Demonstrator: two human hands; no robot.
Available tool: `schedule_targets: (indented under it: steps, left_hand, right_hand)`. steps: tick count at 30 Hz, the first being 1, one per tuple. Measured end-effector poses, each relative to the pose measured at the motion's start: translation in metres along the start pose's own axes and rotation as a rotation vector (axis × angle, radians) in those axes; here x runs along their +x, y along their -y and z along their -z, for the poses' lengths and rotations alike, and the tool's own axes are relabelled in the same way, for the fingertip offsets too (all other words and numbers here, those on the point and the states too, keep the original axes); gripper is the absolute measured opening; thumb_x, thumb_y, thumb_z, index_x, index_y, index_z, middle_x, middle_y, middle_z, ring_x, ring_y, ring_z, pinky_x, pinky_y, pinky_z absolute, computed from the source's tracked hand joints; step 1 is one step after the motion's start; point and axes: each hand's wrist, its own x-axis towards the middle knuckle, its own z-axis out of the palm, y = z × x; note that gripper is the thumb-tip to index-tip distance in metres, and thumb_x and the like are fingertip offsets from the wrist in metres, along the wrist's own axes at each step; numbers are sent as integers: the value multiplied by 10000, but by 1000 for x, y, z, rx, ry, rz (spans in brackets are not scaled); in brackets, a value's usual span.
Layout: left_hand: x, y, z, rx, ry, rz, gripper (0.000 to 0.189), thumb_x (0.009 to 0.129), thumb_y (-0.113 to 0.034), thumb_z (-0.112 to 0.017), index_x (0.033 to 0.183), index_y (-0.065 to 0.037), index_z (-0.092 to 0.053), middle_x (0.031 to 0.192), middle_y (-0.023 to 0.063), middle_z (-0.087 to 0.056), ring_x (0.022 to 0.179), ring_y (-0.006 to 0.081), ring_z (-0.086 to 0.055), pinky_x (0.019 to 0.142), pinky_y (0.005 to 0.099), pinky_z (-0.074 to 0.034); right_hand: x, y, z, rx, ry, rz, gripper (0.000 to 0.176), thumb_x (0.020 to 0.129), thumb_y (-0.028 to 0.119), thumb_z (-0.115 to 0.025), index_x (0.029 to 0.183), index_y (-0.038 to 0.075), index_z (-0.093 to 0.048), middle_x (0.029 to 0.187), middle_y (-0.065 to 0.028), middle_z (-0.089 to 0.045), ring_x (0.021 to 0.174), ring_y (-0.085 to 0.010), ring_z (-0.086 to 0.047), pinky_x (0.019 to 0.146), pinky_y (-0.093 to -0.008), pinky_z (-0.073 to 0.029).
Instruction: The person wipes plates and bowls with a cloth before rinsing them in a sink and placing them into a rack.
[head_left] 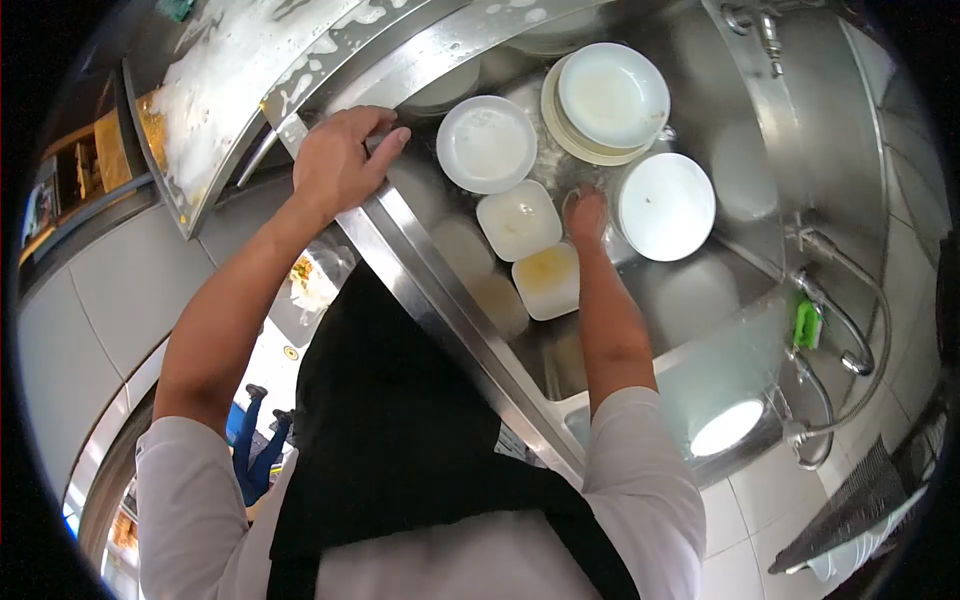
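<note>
My left hand (348,158) rests on the steel front rim (400,235) of the sink, fingers over the edge and thumb apart, holding nothing. Down in the sink, my right hand (587,214) is at the bottom among the dishes; its fingertips are hard to make out. To its left sit a square white dish (519,221) and, nearer, another square dish (549,283) with yellowish liquid. A round white bowl (486,144) lies farther left. On the right is a large white bowl (666,207). Behind the hand, a white bowl (614,95) rests on stacked plates.
A second basin (740,370) with water adjoins on the right. Faucets and a hose (845,350) line the right wall, beside a green object (807,325). A foamy steel surface (225,95) is at upper left. Another person's legs (262,455) show at lower left.
</note>
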Motion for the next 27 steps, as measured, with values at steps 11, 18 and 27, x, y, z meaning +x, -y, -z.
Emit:
schedule_targets:
  steps: [11, 18, 27]
  left_hand:
    - [1, 0, -5, 4, 21, 51, 294, 862, -321, -637, 968, -50, -677, 888, 100, -692, 833, 313, -649, 761, 391, -503]
    - [2, 1, -3, -2, 7, -25, 233, 852, -263, -638, 928, -47, -682, 876, 112, -686, 824, 319, -641, 745, 391, -498]
    - [0, 10, -9, 8, -51, -96, 193, 833, -232, -655, 894, -52, -687, 846, 110, -679, 800, 314, -637, 750, 392, -486]
  right_hand:
    - [72, -54, -113, -173, 330, -137, 274, 811, 238, -590, 853, -9, -702, 907, -215, -674, 942, -343, -664, 823, -423, -541]
    - [72, -84, -151, -318, 188, -20, 360, 828, 332, -594, 872, -9, -703, 898, -215, -676, 888, -358, -664, 885, -426, -502]
    - [66, -49, -110, -339, 328, -198, 307, 846, 265, -584, 1040, 42, -665, 1059, -183, -653, 967, -333, -646, 875, -425, -512]
